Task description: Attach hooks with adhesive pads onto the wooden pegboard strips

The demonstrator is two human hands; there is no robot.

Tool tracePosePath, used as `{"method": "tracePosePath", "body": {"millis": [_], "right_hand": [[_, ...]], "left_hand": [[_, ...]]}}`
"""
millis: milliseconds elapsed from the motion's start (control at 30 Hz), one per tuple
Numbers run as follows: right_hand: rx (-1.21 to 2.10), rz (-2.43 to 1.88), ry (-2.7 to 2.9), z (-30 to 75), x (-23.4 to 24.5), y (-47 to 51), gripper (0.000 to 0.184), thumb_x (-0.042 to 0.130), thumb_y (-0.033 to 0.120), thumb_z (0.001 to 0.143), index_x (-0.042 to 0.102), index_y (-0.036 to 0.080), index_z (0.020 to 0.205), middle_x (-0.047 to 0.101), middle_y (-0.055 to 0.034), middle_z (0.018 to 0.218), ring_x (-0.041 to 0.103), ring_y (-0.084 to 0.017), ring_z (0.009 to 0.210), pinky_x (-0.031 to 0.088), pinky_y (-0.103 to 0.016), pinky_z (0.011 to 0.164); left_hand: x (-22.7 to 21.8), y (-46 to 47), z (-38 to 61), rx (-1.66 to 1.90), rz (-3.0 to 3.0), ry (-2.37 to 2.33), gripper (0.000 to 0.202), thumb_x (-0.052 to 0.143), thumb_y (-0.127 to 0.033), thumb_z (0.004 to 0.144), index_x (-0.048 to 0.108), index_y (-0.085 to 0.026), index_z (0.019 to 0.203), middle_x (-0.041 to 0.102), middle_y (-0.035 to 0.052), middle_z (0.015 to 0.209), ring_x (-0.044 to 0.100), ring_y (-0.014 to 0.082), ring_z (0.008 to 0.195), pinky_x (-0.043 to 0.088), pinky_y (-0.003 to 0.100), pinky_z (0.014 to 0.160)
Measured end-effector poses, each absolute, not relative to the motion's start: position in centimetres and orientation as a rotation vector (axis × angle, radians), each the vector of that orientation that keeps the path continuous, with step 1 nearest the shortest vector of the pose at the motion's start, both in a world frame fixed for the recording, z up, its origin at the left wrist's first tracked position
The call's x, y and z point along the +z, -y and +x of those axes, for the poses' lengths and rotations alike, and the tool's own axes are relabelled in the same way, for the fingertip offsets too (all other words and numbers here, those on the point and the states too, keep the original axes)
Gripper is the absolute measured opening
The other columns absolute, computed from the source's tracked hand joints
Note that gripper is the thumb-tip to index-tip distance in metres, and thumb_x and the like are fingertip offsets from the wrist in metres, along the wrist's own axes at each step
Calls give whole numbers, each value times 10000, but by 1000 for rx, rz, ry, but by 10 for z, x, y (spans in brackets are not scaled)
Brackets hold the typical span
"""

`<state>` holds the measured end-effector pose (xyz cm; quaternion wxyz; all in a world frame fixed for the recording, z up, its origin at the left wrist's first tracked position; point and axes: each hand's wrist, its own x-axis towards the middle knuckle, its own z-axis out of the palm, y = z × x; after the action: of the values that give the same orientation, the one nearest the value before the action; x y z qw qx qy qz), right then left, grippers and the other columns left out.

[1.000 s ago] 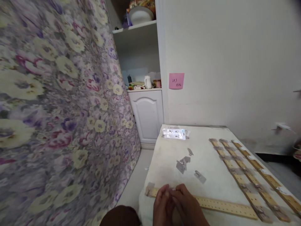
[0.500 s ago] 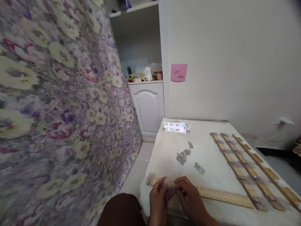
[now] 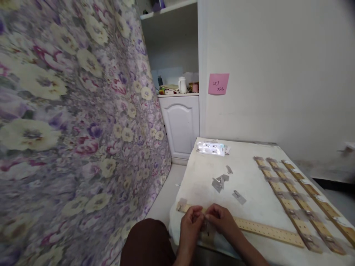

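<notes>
My left hand (image 3: pixel 190 226) and my right hand (image 3: pixel 222 221) meet fingertip to fingertip above a perforated wooden strip (image 3: pixel 270 229). Both pinch a small clear plastic hook (image 3: pixel 207 229), largely hidden by the fingers and hard to make out. Beneath them the strip lies across the front of the table, with another clear hook (image 3: pixel 182 204) at its left end. Beyond my hands lie loose clear plastic hooks: a small cluster (image 3: pixel 220 183), one piece (image 3: pixel 229 169) behind it and a single one (image 3: pixel 239 197) to the right.
On the right of the white-covered table (image 3: pixel 199 177) lie three wooden strips (image 3: pixel 288 203) fitted with clear pieces. A blister pack (image 3: pixel 210 148) sits at the back edge. A flowered curtain (image 3: pixel 83 129) hangs on the left; my knee (image 3: pixel 146 244) is below it.
The view has turned slightly left, shifting everything rightward in the picture. My fingertips have drawn closer together, and the clear hook now hangs below them.
</notes>
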<state>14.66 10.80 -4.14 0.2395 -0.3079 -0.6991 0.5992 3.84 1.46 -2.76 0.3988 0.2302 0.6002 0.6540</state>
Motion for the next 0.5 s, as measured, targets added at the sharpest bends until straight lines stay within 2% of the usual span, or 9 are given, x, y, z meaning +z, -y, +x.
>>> {"method": "tracePosePath", "body": {"millis": [100, 200, 400, 500], "right_hand": [[1789, -858, 1793, 143, -48, -105, 242, 588, 415, 692, 506, 188, 672, 470, 82, 481, 396, -69, 374, 317, -195, 371], [1839, -856, 1743, 140, -50, -106, 258, 565, 440, 705, 472, 200, 687, 450, 102, 412, 379, -63, 316, 295, -184, 343], [1843, -839, 1737, 129, -52, -108, 249, 540, 442, 719, 448, 211, 702, 450, 108, 383, 393, -71, 310, 308, -190, 360], [1793, -835, 1806, 122, -54, -108, 218, 515, 421, 740, 474, 209, 763, 479, 99, 442, 429, -86, 336, 336, -205, 375]], "left_hand": [[-36, -8, 37, 1669, 531, -1527, 318, 668, -397, 675, 623, -149, 870, 614, -14, 652, 557, 110, 580, 432, 209, 528], [-45, 0, 37, 1658, 412, -1440, 358, 649, -471, 686, 623, -150, 844, 627, -1, 673, 586, 125, 584, 452, 227, 535], [-49, 14, 38, 1580, 319, -1208, 343, 678, -442, 681, 595, -147, 835, 656, 26, 677, 601, 124, 536, 416, 214, 492], [-50, 16, 36, 1609, 281, -1180, 312, 705, -401, 668, 592, -143, 802, 660, 28, 677, 592, 107, 531, 401, 201, 499]]}}
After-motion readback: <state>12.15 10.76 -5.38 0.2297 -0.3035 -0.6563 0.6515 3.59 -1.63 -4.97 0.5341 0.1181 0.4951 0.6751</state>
